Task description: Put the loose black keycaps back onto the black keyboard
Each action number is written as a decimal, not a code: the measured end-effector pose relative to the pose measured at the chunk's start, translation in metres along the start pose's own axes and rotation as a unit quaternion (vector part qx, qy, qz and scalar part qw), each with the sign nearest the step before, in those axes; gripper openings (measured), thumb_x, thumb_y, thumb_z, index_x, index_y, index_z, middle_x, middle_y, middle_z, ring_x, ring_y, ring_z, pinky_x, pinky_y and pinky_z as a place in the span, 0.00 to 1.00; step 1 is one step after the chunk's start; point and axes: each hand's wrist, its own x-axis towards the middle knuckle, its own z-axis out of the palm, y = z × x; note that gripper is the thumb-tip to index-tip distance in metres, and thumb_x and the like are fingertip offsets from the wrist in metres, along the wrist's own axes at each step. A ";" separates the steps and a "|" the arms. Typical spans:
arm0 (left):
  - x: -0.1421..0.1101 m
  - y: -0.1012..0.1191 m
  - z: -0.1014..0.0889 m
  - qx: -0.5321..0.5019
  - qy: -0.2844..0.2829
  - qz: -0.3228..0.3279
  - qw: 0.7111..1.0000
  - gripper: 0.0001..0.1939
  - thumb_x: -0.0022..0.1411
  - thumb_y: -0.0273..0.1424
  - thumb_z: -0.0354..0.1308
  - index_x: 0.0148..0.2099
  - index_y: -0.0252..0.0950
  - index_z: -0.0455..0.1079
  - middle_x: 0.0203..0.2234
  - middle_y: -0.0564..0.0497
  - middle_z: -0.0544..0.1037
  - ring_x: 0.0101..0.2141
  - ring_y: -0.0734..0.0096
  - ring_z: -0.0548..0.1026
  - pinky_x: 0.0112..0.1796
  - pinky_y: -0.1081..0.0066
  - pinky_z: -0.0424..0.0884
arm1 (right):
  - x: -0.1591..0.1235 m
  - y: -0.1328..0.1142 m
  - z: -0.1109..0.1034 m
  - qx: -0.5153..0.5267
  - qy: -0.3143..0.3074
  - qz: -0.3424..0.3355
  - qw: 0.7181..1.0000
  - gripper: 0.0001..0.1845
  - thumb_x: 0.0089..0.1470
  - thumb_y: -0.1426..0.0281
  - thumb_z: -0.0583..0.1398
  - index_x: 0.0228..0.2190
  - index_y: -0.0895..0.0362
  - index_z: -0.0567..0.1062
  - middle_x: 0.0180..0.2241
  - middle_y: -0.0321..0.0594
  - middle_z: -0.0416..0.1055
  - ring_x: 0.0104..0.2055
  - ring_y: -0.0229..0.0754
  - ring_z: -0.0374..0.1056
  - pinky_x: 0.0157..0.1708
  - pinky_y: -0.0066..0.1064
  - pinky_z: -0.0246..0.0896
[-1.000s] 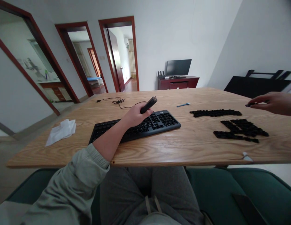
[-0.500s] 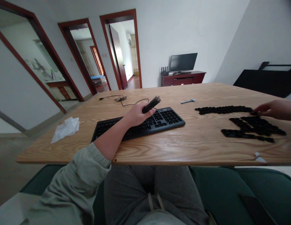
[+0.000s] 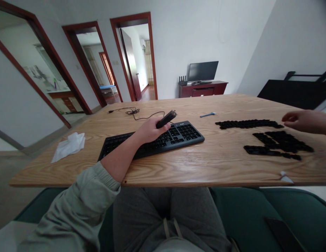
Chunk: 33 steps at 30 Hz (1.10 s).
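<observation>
A left hand (image 3: 152, 129), forearm stretched forward from a sage-green sleeve (image 3: 99, 182), closes around a slim black tool (image 3: 166, 119) above a black keyboard (image 3: 152, 141); another person's half-curled hand (image 3: 304, 122) hovers beside black keycaps (image 3: 262, 147).

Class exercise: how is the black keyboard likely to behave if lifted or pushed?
The keyboard looks stiff, a long flat slab, so it should lift as one piece. Lying flat on the wooden table, it would probably slide rather than roll or tip.

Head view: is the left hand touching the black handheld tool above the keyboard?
Touching: the head view shows the left hand wrapped around the black handheld tool, fingers closed on its shaft.
</observation>
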 end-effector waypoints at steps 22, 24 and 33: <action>-0.002 0.007 -0.003 0.033 -0.004 0.042 0.999 0.18 0.63 0.44 0.53 0.36 0.33 0.72 0.27 0.51 0.73 0.29 0.71 0.70 0.32 0.70 0.61 | 0.003 -0.106 0.078 -0.142 -0.017 0.043 0.989 0.12 0.42 0.49 0.59 0.24 0.37 0.81 0.33 0.36 0.79 0.40 0.67 0.73 0.46 0.65 0.62; -0.003 0.008 -0.003 0.038 -0.003 0.043 0.998 0.18 0.63 0.44 0.52 0.36 0.33 0.72 0.27 0.51 0.73 0.29 0.71 0.70 0.31 0.70 0.61 | 0.001 -0.117 0.085 -0.140 -0.016 0.034 0.989 0.12 0.42 0.50 0.59 0.24 0.37 0.81 0.33 0.36 0.79 0.39 0.66 0.73 0.45 0.64 0.63; -0.004 0.009 -0.003 0.046 -0.001 0.050 0.998 0.18 0.63 0.44 0.52 0.36 0.33 0.72 0.25 0.52 0.72 0.28 0.71 0.69 0.31 0.71 0.60 | -0.019 -0.161 0.120 -0.157 -0.109 -0.001 0.982 0.12 0.47 0.51 0.58 0.32 0.36 0.80 0.37 0.33 0.79 0.37 0.58 0.74 0.38 0.54 0.70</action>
